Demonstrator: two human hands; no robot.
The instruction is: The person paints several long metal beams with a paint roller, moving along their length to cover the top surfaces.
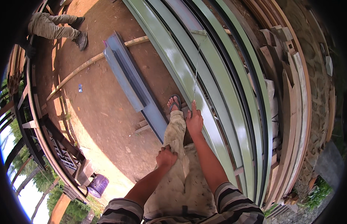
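We wear a short-sleeved cloth shirt [237,201] with wide black, grey and whitish stripes, loose beige cloth trousers [177,190] speckled with small dark stains, and a flat dark thong sandal [178,100].

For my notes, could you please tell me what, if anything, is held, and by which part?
The right hand holds a paint roller by the near end of its long handle; the left hand rests on the trousers, holding no tool.
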